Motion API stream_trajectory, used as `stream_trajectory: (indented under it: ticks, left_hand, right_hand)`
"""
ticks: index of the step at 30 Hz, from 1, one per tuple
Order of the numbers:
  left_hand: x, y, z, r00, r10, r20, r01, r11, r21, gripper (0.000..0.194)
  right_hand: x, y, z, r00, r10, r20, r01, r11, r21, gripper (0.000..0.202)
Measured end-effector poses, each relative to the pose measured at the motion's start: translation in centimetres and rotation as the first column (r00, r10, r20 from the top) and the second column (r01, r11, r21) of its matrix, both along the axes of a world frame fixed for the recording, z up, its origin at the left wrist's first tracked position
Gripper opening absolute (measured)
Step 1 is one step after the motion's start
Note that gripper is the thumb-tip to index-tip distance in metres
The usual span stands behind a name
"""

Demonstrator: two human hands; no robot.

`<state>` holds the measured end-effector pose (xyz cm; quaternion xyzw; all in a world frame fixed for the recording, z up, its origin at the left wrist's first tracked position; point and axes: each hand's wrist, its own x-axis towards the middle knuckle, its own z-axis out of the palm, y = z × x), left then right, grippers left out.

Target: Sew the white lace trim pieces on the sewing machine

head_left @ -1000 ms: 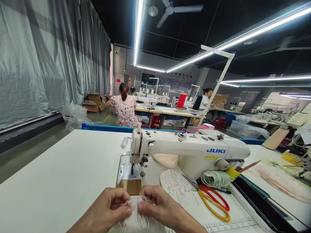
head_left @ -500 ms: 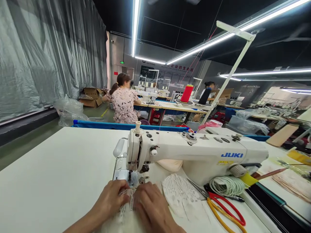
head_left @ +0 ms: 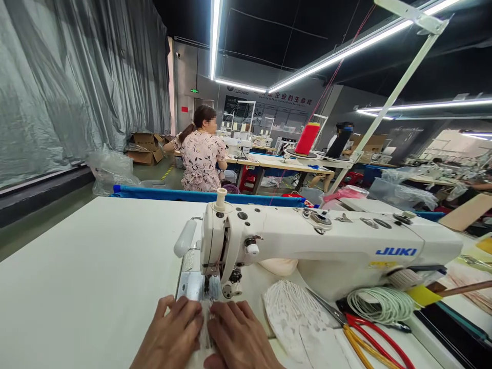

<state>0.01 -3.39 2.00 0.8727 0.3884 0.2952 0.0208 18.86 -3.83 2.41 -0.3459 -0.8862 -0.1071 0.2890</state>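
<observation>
Just in front of the sewing machine's presser foot point(head_left: 207, 285), a strip of thin white lacy fabric point(head_left: 206, 328) lies between my hands. My left hand point(head_left: 172, 328) is on its left side, fingers bent together and pressed down on the cloth. On the other side my right hand point(head_left: 239, 330) grips the fabric with curled fingers, its thumb tucked low. The fingertips of both are close to the needle plate point(head_left: 190, 285) of the white sewing machine point(head_left: 307, 230). Much of the cloth is hidden under the hands.
Right of my right hand lies a white stringy lace piece point(head_left: 292, 318). Scissors point(head_left: 365, 333) with red and yellow handles and a coil of pale green cord point(head_left: 384, 303) lie beyond it. A person point(head_left: 202, 156) sits at another table ahead.
My left hand has shifted from a pinch on the lace to fingers laid over it, knuckles up. My right hand stays on the cloth. The camera view has moved slightly closer to the machine.
</observation>
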Motion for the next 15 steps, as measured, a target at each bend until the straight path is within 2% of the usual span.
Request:
stream_trajectory:
  ticks: [3, 6, 11, 15]
  left_hand:
    - [-0.4, 0.8, -0.6, 0.994, -0.008, -0.106, 0.009, 1.0, 0.015, 0.035]
    - [-0.5, 2.1, -0.2, 0.985, -0.022, -0.17, 0.02, 1.0, -0.014, 0.034]
    - [-0.1, 4.1, 0.3, 0.993, 0.013, -0.121, -0.017, 0.999, -0.033, 0.018]
    - [-0.8, 4.4, -0.7, 0.993, 0.018, -0.113, -0.017, 1.0, 0.008, 0.014]
  right_hand:
    - [0.2, 0.6, -0.3, 0.999, -0.026, 0.026, 0.026, 0.999, -0.028, 0.039]
    - [0.5, 1.4, -0.3, 0.996, -0.072, 0.044, 0.074, 0.996, -0.042, 0.025]
    - [1.0, 2.7, -0.3, 0.994, -0.1, 0.051, 0.103, 0.992, -0.066, 0.025]
    - [0.9, 3.3, -0.7, 0.993, -0.094, 0.066, 0.099, 0.992, -0.075, 0.029]
